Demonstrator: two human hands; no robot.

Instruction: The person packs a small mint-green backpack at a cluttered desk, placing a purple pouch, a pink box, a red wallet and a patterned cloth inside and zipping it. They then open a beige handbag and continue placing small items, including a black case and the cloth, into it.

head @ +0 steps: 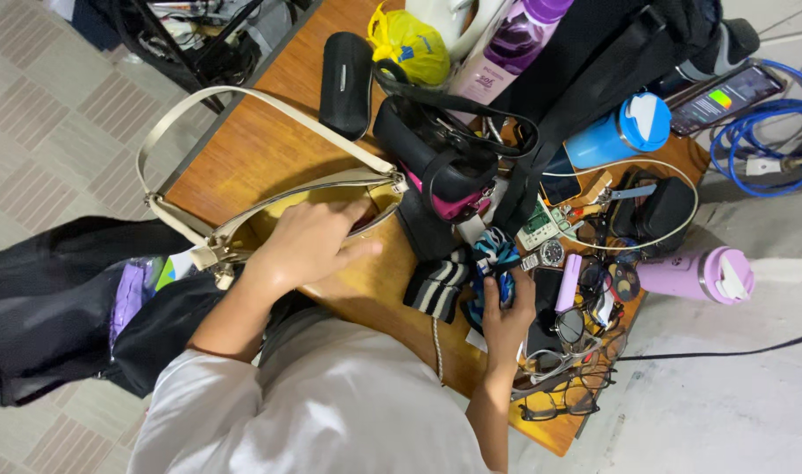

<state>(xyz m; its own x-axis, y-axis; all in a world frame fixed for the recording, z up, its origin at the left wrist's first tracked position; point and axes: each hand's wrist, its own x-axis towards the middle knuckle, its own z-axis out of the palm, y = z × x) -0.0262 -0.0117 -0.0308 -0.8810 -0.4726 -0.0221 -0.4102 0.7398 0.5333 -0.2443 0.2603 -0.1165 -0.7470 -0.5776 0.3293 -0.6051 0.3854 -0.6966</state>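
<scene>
A cream leather shoulder bag (331, 189) with long straps is pressed open by the left hand (309, 241) on the wooden table (252, 149); a blue-and-black patterned cloth bundle (491, 263) is gripped in the closed right hand (509, 309).

The bag is judged soft and floppy, best held at its rim; the cloth light and yielding. A crumpled yellow plastic packet (410, 44) lies at the far side, a purple-labelled bottle (506, 44) beside it.

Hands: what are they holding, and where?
The right hand clutches a blue patterned cloth by its bunched lower end. The left hand reaches into the cream handbag's open top.
</scene>
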